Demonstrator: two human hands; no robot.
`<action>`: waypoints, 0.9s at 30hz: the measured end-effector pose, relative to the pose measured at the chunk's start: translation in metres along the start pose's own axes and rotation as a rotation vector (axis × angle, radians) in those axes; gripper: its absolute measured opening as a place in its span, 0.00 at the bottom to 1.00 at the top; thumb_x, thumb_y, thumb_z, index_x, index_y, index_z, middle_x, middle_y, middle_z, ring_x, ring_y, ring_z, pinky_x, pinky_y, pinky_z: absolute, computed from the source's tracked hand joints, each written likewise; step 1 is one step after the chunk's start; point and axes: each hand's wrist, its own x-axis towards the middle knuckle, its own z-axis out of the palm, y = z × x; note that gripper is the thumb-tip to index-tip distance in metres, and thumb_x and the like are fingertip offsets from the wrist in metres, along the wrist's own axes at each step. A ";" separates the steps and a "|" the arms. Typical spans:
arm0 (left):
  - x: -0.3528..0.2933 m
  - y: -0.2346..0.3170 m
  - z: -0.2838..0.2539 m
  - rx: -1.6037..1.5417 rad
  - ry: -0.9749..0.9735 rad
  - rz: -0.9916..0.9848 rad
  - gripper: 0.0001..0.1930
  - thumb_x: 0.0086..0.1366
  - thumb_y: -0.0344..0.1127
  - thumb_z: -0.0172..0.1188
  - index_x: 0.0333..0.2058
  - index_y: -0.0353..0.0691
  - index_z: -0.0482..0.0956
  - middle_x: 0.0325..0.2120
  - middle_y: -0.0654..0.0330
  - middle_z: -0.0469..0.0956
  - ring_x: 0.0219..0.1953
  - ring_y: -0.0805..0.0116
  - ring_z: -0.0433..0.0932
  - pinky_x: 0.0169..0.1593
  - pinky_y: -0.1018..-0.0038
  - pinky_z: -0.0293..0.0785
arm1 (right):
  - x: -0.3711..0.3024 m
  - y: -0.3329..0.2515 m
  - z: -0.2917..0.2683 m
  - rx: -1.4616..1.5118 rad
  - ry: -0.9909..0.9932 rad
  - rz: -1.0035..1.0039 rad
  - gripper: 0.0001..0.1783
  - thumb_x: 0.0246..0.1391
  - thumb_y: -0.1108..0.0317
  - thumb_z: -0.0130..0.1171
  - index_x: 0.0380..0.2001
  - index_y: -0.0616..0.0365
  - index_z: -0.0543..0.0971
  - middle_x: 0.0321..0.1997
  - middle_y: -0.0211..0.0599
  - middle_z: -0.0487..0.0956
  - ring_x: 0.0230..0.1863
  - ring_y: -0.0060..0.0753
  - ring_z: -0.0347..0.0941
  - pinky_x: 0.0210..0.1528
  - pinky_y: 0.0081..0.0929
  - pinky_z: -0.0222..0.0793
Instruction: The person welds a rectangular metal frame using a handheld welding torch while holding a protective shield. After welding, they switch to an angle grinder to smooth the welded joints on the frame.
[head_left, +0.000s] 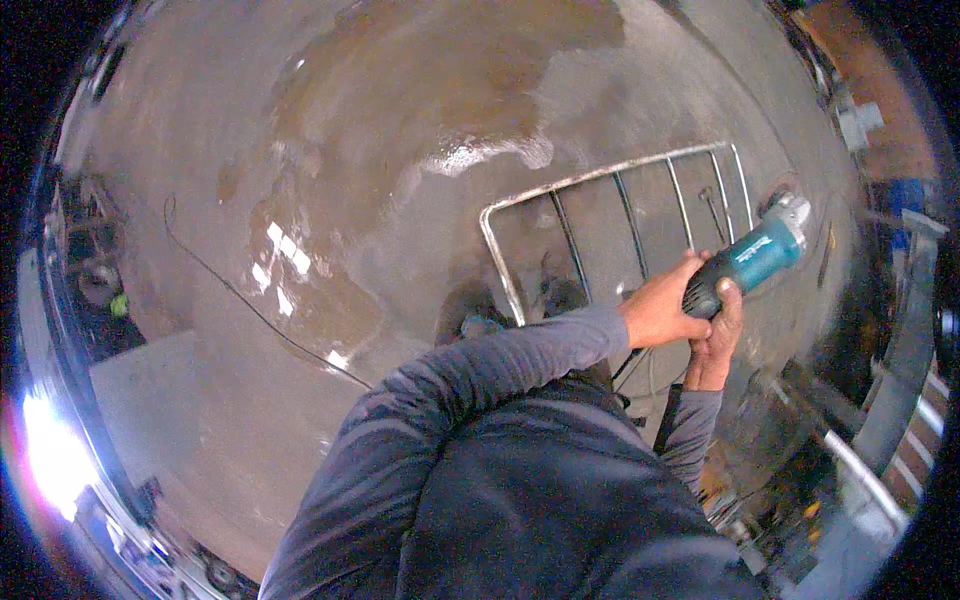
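Note:
My left hand (660, 308) is wrapped around the black rear part of a teal and black angle grinder (764, 258). My right hand (722, 325) closes around the same tool's body from the right, its thumb up against the casing. The grinder's metal head points up and to the right, away from me; its disc is hard to make out. Just left of the grinder is a pale metal frame (600, 174) of bent tube with several cross bars, at floor level in front of my feet. The grinder's head is near the frame's right end.
A thin dark cable (235, 290) runs across the concrete floor (230, 400) on the left. Shiny wet-looking patches mark the floor. Metal pieces and clutter (800, 500) lie at the lower right. A bright light (60, 460) glares at the lower left rim.

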 end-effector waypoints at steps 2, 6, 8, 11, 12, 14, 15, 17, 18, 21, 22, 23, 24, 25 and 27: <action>0.015 -0.030 -0.008 0.113 0.048 0.001 0.46 0.52 0.49 0.71 0.64 0.34 0.60 0.55 0.39 0.73 0.56 0.46 0.75 0.59 0.63 0.70 | 0.039 0.016 -0.011 -0.087 -0.122 0.083 0.32 0.47 0.56 0.63 0.51 0.68 0.72 0.48 0.52 0.79 0.50 0.46 0.77 0.56 0.39 0.73; 0.029 -0.114 -0.077 0.168 -0.103 -0.411 0.43 0.59 0.55 0.65 0.64 0.32 0.61 0.57 0.42 0.70 0.54 0.51 0.77 0.56 0.64 0.74 | 0.102 0.066 -0.030 -0.306 -0.190 0.365 0.23 0.47 0.67 0.65 0.45 0.65 0.73 0.37 0.43 0.80 0.34 0.38 0.80 0.37 0.36 0.79; 0.037 -0.165 -0.099 -0.089 0.106 -0.463 0.43 0.61 0.57 0.64 0.64 0.32 0.59 0.57 0.45 0.71 0.53 0.52 0.77 0.53 0.63 0.75 | 0.134 0.104 -0.033 -0.391 -0.243 0.452 0.21 0.47 0.68 0.66 0.44 0.63 0.74 0.35 0.41 0.80 0.30 0.36 0.79 0.35 0.36 0.78; 0.029 -0.241 -0.115 -0.508 0.325 -0.530 0.43 0.63 0.58 0.62 0.65 0.31 0.59 0.54 0.45 0.74 0.53 0.53 0.76 0.52 0.60 0.75 | 0.161 0.184 -0.020 -0.537 -0.420 0.605 0.23 0.46 0.67 0.67 0.46 0.63 0.75 0.36 0.38 0.80 0.35 0.33 0.78 0.40 0.33 0.75; 0.035 -0.262 -0.107 -0.654 0.383 -0.597 0.43 0.64 0.58 0.61 0.65 0.30 0.59 0.52 0.44 0.75 0.53 0.53 0.75 0.52 0.58 0.74 | 0.173 0.206 -0.022 -0.565 -0.476 0.637 0.25 0.47 0.66 0.67 0.48 0.64 0.73 0.37 0.38 0.80 0.35 0.33 0.78 0.40 0.33 0.75; 0.017 -0.310 -0.114 -0.839 0.410 -0.606 0.41 0.65 0.58 0.60 0.64 0.34 0.57 0.52 0.51 0.73 0.52 0.57 0.75 0.46 0.61 0.77 | 0.171 0.272 -0.009 -0.582 -0.591 0.641 0.30 0.48 0.64 0.67 0.52 0.66 0.70 0.40 0.40 0.79 0.36 0.34 0.78 0.40 0.33 0.75; 0.009 -0.330 -0.110 -0.855 0.463 -0.661 0.40 0.65 0.58 0.59 0.64 0.35 0.58 0.52 0.52 0.72 0.52 0.58 0.75 0.46 0.63 0.78 | 0.174 0.297 -0.009 -0.727 -0.565 0.673 0.31 0.49 0.63 0.67 0.54 0.67 0.69 0.42 0.40 0.79 0.38 0.32 0.76 0.41 0.30 0.74; -0.009 -0.372 -0.111 -0.940 0.521 -0.659 0.39 0.65 0.58 0.59 0.63 0.37 0.58 0.52 0.54 0.71 0.51 0.61 0.74 0.45 0.64 0.78 | 0.176 0.344 -0.006 -0.624 -0.589 0.756 0.24 0.51 0.64 0.67 0.49 0.63 0.74 0.40 0.37 0.80 0.39 0.31 0.77 0.41 0.32 0.74; -0.020 -0.394 -0.111 -1.009 0.544 -0.614 0.38 0.65 0.58 0.59 0.63 0.38 0.57 0.52 0.54 0.70 0.51 0.62 0.74 0.46 0.65 0.78 | 0.174 0.367 -0.005 -0.594 -0.579 0.806 0.21 0.52 0.64 0.67 0.47 0.62 0.76 0.40 0.35 0.81 0.39 0.31 0.77 0.42 0.32 0.74; -0.029 -0.460 -0.135 -1.143 0.607 -0.509 0.40 0.64 0.58 0.60 0.63 0.41 0.54 0.55 0.54 0.68 0.53 0.61 0.72 0.50 0.63 0.76 | 0.200 0.437 0.014 -0.651 -0.471 0.949 0.20 0.53 0.63 0.67 0.46 0.61 0.76 0.39 0.37 0.81 0.38 0.33 0.78 0.41 0.33 0.75; -0.033 -0.475 -0.133 -1.105 0.621 -0.549 0.40 0.64 0.58 0.61 0.64 0.41 0.54 0.56 0.53 0.67 0.54 0.61 0.71 0.52 0.62 0.75 | 0.201 0.454 0.014 -0.668 -0.427 1.017 0.21 0.53 0.63 0.67 0.46 0.61 0.76 0.39 0.37 0.81 0.38 0.34 0.78 0.41 0.34 0.75; -0.036 -0.491 -0.131 -1.075 0.638 -0.571 0.40 0.64 0.58 0.61 0.64 0.42 0.54 0.56 0.53 0.67 0.55 0.60 0.70 0.53 0.61 0.74 | 0.199 0.467 0.012 -0.622 -0.529 0.968 0.21 0.52 0.62 0.68 0.46 0.61 0.76 0.39 0.38 0.81 0.37 0.35 0.78 0.40 0.35 0.76; -0.038 -0.504 -0.130 -1.047 0.645 -0.640 0.40 0.64 0.58 0.62 0.64 0.42 0.54 0.57 0.53 0.66 0.56 0.59 0.70 0.55 0.61 0.73 | 0.198 0.479 0.011 -0.608 -0.605 0.914 0.22 0.52 0.62 0.68 0.46 0.61 0.75 0.38 0.38 0.81 0.36 0.35 0.78 0.38 0.36 0.76; -0.040 -0.516 -0.130 -1.116 0.647 -0.565 0.41 0.64 0.57 0.62 0.64 0.43 0.53 0.57 0.53 0.66 0.57 0.59 0.69 0.56 0.61 0.72 | 0.199 0.490 0.012 -0.640 -0.602 0.908 0.23 0.51 0.61 0.69 0.46 0.61 0.76 0.38 0.38 0.81 0.35 0.35 0.78 0.37 0.36 0.76; -0.043 -0.534 -0.130 -1.247 0.642 -0.564 0.41 0.64 0.57 0.62 0.65 0.43 0.52 0.57 0.53 0.66 0.57 0.60 0.68 0.58 0.62 0.69 | 0.201 0.507 0.014 -0.750 -0.514 0.943 0.23 0.49 0.59 0.70 0.45 0.61 0.77 0.37 0.39 0.81 0.33 0.36 0.78 0.35 0.37 0.76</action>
